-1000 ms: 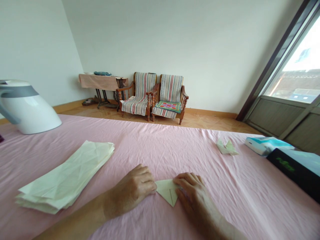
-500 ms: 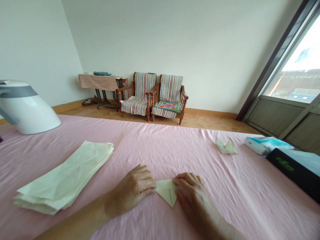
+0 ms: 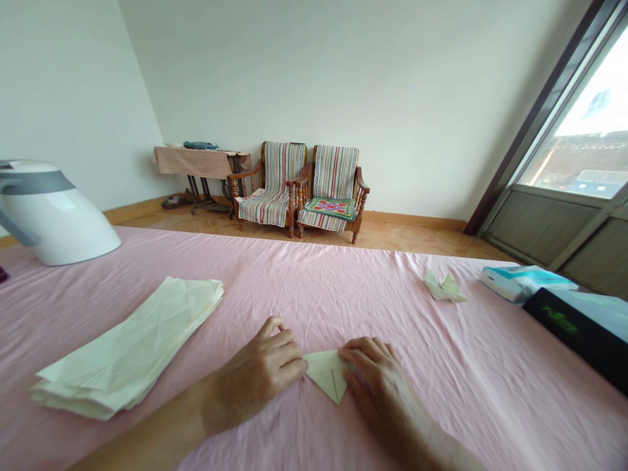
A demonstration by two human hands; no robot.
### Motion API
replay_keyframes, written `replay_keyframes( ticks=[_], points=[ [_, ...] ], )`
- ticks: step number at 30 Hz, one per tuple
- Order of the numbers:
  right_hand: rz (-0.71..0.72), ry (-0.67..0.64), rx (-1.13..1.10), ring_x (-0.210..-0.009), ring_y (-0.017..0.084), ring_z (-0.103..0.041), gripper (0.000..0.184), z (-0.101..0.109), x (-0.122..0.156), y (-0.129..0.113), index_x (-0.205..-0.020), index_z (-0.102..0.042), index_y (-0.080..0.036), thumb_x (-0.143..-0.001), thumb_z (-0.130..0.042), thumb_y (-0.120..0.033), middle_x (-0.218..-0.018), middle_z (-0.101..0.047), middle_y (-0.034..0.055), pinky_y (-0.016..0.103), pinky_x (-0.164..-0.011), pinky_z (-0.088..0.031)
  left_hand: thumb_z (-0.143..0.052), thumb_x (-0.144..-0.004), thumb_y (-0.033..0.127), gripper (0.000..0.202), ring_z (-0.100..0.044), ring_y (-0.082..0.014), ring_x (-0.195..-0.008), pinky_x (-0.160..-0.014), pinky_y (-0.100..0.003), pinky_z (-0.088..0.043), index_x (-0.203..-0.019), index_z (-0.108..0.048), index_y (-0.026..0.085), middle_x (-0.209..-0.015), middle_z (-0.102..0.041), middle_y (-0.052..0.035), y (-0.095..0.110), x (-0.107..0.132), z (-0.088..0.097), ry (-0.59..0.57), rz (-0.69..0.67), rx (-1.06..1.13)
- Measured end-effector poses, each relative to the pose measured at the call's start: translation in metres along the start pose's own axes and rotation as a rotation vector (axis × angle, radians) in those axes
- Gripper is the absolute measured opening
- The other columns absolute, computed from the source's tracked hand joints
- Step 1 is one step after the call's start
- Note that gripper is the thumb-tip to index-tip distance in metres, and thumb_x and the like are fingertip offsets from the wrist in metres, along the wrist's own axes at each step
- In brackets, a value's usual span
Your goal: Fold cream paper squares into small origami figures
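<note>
A small piece of pale green paper point(image 3: 328, 374), folded into a triangle with its point toward me, lies on the pink cloth between my hands. My left hand point(image 3: 267, 366) pinches its left corner, fingers curled and the index finger raised in a bend. Over the right side of the paper lies my right hand point(image 3: 380, 376), its thumb and fingers closed on the edge and hiding that corner. To the left is a stack of creased pale green sheets point(image 3: 132, 347). A folded paper figure point(image 3: 444, 288) with raised points stands farther off on the right.
The pink tablecloth point(image 3: 255, 275) is wrinkled. A white and grey jug point(image 3: 73, 219) stands at the far left. At the right are a blue and white packet point(image 3: 524, 282) and a black box point(image 3: 559, 320). Beyond the table are two wooden armchairs point(image 3: 363, 186) with striped covers.
My left index finger has lifted and bent upward, while the hand stays at the paper's left corner. My right hand and the folded paper have hardly moved.
</note>
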State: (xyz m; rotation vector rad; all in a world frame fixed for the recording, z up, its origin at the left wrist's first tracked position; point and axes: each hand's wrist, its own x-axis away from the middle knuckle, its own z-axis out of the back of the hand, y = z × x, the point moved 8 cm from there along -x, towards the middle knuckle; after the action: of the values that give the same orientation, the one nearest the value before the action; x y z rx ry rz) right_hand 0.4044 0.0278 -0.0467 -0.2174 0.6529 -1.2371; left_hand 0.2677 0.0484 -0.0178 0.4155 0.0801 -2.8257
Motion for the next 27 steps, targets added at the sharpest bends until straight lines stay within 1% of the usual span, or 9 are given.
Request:
replay_keyframes(
  ticks=[5,8,12,16,20,27],
  points=[
    [0.002,0.007,-0.005,-0.091,0.022,-0.053,0.023,0.000,-0.001,0.000,-0.096,-0.063,-0.020,-0.084,-0.052,-0.004,-0.100,-0.062,0.0061,0.038,-0.081,-0.040,-0.037,-0.098,0.007,0.031,-0.049,-0.0173,-0.072,-0.089,-0.041,-0.029,-0.078,-0.058,0.017,-0.073,-0.058,-0.0025,0.000,0.000,0.002,0.072,-0.004,0.011],
    [-0.002,-0.002,-0.006,-0.092,0.022,-0.054,0.023,0.000,-0.001,0.000,-0.097,-0.063,-0.020,-0.084,-0.051,-0.004,-0.101,-0.062,0.0064,0.038,-0.081,-0.040,-0.039,-0.098,0.009,0.030,-0.050,-0.0168,-0.073,-0.089,-0.040,-0.028,-0.077,-0.058,0.017,-0.073,-0.059,-0.0019,-0.003,0.000,0.001,0.078,0.020,0.061],
    [-0.003,-0.012,-0.008,-0.093,0.023,-0.053,0.024,0.000,-0.001,-0.001,-0.098,-0.063,-0.020,-0.085,-0.051,-0.005,-0.101,-0.062,0.0066,0.039,-0.081,-0.040,-0.046,-0.097,0.012,0.024,-0.050,-0.0160,-0.074,-0.086,-0.037,-0.027,-0.078,-0.060,0.017,-0.072,-0.059,-0.0001,-0.011,0.001,-0.001,0.088,0.091,0.148],
    [-0.010,-0.024,-0.012,-0.094,0.023,-0.053,0.023,0.000,-0.001,0.000,-0.098,-0.063,-0.020,-0.085,-0.051,-0.005,-0.101,-0.062,0.0071,0.040,-0.082,-0.040,-0.057,-0.093,0.016,0.017,-0.053,-0.0154,-0.077,-0.085,-0.034,-0.026,-0.076,-0.062,0.018,-0.074,-0.061,0.0013,-0.021,0.001,-0.006,0.091,0.194,0.273],
    [-0.011,-0.023,-0.015,-0.094,0.023,-0.053,0.023,0.000,-0.002,0.000,-0.099,-0.063,-0.020,-0.085,-0.051,-0.005,-0.102,-0.061,0.0066,0.040,-0.083,-0.039,-0.064,-0.087,0.012,0.014,-0.055,-0.0145,-0.078,-0.082,-0.032,-0.027,-0.075,-0.063,0.019,-0.074,-0.062,0.0028,-0.027,-0.001,-0.009,0.089,0.279,0.358],
    [-0.017,-0.024,-0.001,-0.094,0.022,-0.053,0.023,-0.001,-0.001,0.000,-0.098,-0.063,-0.020,-0.085,-0.053,-0.005,-0.102,-0.062,0.0059,0.040,-0.083,-0.040,-0.068,-0.080,0.007,0.013,-0.058,-0.0148,-0.078,-0.080,-0.031,-0.030,-0.077,-0.065,0.020,-0.076,-0.064,0.0033,-0.035,0.002,-0.015,0.112,0.390,0.469]
  ],
)
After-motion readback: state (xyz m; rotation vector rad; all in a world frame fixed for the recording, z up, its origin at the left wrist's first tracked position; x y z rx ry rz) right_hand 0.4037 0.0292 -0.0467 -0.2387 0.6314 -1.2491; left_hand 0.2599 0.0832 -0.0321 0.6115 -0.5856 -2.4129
